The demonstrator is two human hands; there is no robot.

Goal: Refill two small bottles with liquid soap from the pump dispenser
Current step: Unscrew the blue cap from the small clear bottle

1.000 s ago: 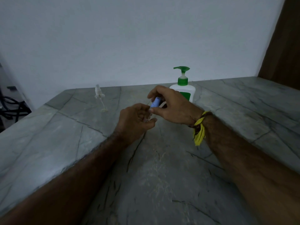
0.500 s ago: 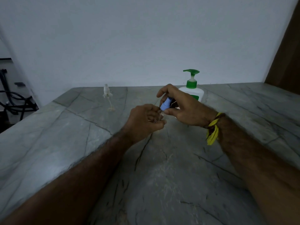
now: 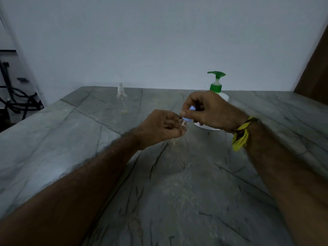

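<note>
Head view: left hand point(image 3: 159, 128) largely hides clear bottle point(image 3: 183, 125).

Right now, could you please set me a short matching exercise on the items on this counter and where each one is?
Things:
1. blue cap
2. spray bottle
3. pump dispenser
4. small clear bottle

Places:
a. held in the left hand
b. standing alone, far left of the counter
c. pinched by the right hand
d. behind the right hand

Pairs: 1-c, 2-b, 3-d, 4-a
</note>
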